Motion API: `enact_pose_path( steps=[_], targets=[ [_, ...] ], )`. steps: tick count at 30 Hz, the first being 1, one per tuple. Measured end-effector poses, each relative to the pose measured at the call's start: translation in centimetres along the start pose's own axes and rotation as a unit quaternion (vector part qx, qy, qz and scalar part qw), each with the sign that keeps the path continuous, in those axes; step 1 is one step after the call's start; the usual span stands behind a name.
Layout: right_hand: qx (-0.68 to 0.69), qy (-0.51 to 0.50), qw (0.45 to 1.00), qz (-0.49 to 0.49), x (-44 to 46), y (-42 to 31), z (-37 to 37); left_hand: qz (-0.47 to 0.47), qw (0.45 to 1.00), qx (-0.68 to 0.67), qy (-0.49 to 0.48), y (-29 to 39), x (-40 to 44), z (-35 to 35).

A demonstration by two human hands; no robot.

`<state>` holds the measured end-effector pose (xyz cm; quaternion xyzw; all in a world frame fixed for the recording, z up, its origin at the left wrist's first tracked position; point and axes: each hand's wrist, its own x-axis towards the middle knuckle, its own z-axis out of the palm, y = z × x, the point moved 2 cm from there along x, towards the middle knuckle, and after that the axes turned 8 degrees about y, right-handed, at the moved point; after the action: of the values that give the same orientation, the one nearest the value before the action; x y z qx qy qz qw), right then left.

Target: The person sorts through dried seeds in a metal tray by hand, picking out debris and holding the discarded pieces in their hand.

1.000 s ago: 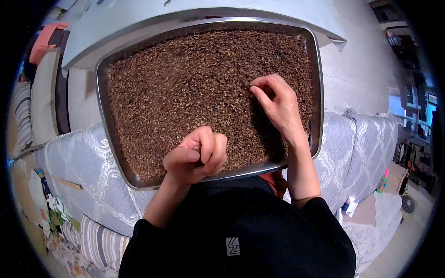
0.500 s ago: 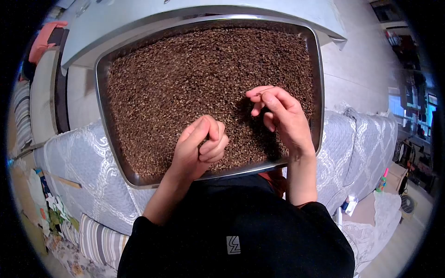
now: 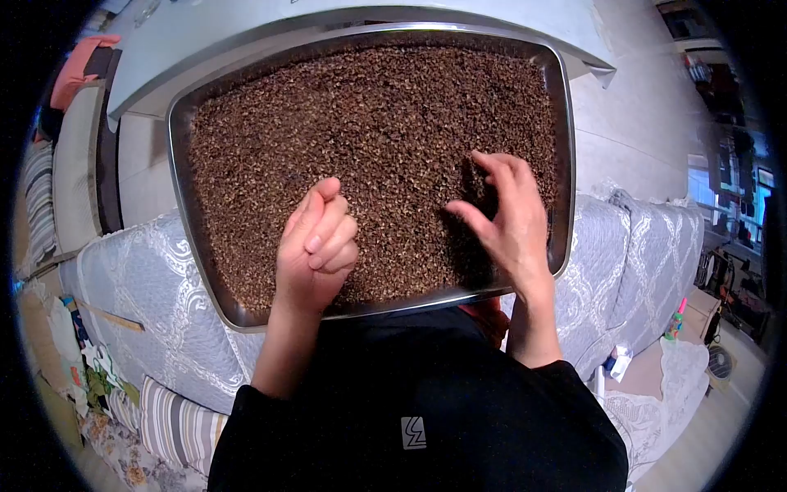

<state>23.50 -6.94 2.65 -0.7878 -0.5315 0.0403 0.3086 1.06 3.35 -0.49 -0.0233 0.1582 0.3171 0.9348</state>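
Observation:
A large metal tray (image 3: 570, 156) lies in front of me, spread with a layer of small brown dried bits (image 3: 369, 123) that look like flakes or husks. Over its near left part, my left hand (image 3: 320, 238) is closed, fingers curled into the palm and thumb against the index finger; whatever it may hold is hidden. My right hand (image 3: 515, 217) hovers above the right part of the bits, thumb and fingers apart, with nothing visible between them. Its shadow falls on the bits beneath.
A pale table (image 3: 246, 37) stands beyond the tray's far edge. Grey-blue patterned sofa covers (image 3: 147, 303) lie on both sides, with a striped cushion (image 3: 180, 426) at lower left. A small green and pink bottle (image 3: 677, 320) stands at far right.
My right hand has opened from a pinch on a tiny brown bit, its thumb swinging away from the fingers. My left hand has shifted left and turned upward, staying closed.

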Motion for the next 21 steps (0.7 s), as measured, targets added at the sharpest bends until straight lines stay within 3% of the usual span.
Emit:
enact_pose_path(
  steps=[5,9,12,15,17,20,21],
  targets=[
    [0.048,-0.044,0.998,-0.025,-1.3,-2.3,2.6,0.008,0.999,-0.040,-0.006,0.1,0.3,-0.2],
    [0.096,-0.087,0.983,-0.128,-1.7,-4.6,3.8,-0.007,0.999,-0.032,-0.004,-0.5,0.3,-0.3],
    [0.053,-0.104,0.975,-0.187,-2.0,-4.2,4.3,-0.013,1.000,-0.021,-0.009,-0.5,0.1,-0.4],
    [-0.022,-0.031,0.988,-0.148,-0.7,-1.5,3.1,-0.006,1.000,-0.014,-0.016,-0.2,-0.3,-0.6],
    [0.011,0.020,0.994,-0.109,-0.2,1.1,2.4,-0.007,1.000,-0.015,-0.011,0.0,-0.4,-0.8],
    [0.170,0.063,0.983,0.019,0.0,3.4,1.0,-0.012,1.000,-0.019,-0.001,0.0,-0.4,-0.9],
    [0.305,0.023,0.936,0.175,-0.3,3.5,0.6,-0.014,1.000,-0.023,0.007,-0.1,-0.4,-0.9]
  ],
)
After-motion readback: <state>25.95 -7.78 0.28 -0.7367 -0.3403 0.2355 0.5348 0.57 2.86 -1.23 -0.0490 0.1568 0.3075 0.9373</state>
